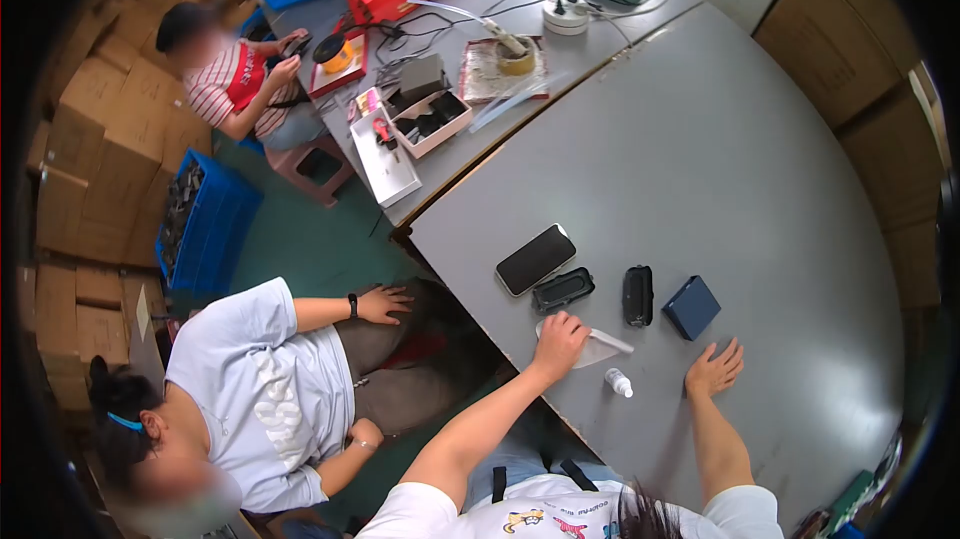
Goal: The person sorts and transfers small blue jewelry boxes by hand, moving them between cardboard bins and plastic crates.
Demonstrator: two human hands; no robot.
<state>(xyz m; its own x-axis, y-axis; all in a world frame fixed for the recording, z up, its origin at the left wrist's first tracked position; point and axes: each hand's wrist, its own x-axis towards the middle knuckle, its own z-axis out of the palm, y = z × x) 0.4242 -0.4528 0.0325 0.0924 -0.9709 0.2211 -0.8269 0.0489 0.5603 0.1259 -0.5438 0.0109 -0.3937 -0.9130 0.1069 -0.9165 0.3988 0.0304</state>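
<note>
sitting nearest you on the grey table [700,159] is a small white bottle [619,383]. to its right, your right hand [713,370] rests palm-down, fingers loosely spread, holding nothing. just beyond the bottle lies the pale sheet [591,353], partly under your left hand [562,343]; those fingers are curled, but whether they grip or only press it, i cannot tell. handling this sheet looks like the step in hand; the next move seems to call for a sure fingertip hold. farther out come the navy box [692,308], two black case pieces [638,296] and, beyond the left-hand piece [563,289], a dark-screened phone [536,260].
</note>
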